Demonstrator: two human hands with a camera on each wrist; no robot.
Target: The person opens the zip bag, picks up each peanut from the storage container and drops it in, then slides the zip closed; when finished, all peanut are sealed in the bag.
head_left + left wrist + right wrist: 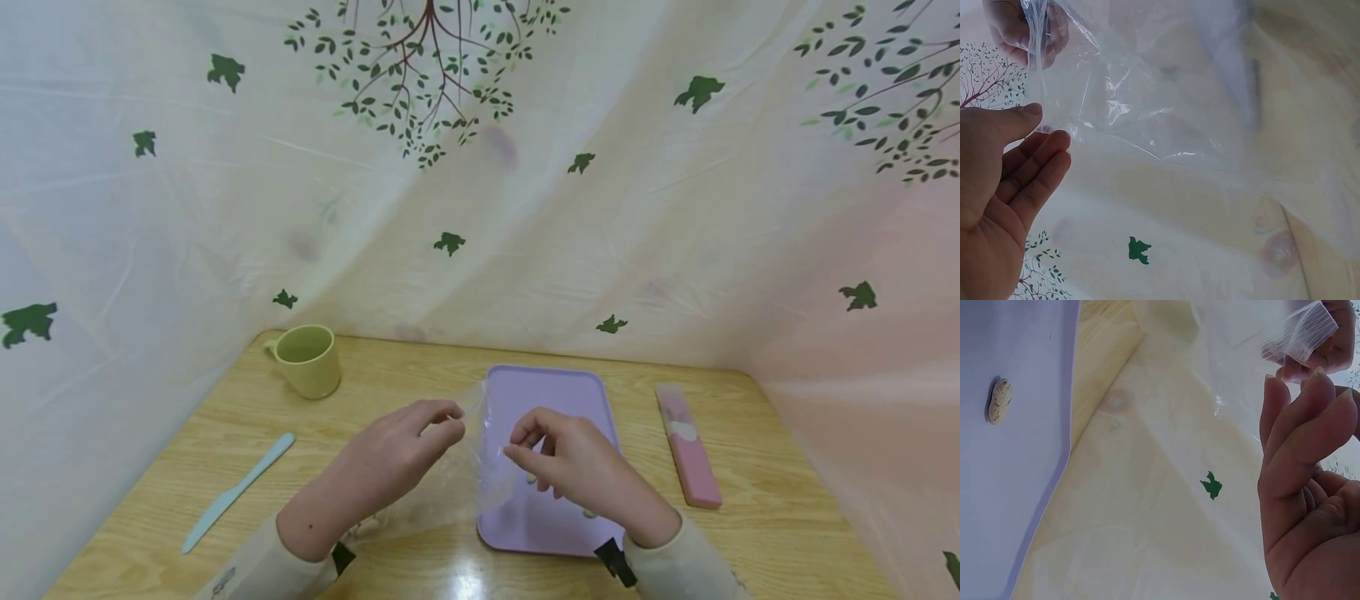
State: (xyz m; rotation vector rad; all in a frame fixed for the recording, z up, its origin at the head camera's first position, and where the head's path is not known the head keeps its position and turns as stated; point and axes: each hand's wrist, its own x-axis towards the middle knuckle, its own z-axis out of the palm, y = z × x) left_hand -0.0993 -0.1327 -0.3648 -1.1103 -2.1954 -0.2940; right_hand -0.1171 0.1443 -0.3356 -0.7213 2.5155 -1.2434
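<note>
My left hand (408,442) pinches the mouth edge of a clear zip bag (1147,106) between thumb and fingers. The bag hangs toward the table and overlaps the left side of a purple tray (551,525). Small pale pieces show at the bag's lower end. Over the tray, my right hand (573,458) faces the bag's mouth, its fingers loosely bent and thumb near the index finger, with nothing visible between them. A peanut (1000,401) lies on the tray; another peanut (588,513) shows beside the right wrist.
A green mug (307,362) stands at the back left of the wooden table (360,367). A light blue spreader knife (238,492) lies at the left. To the tray's right is a pink case (693,467) with a clear end. A printed curtain (525,250) surrounds the table.
</note>
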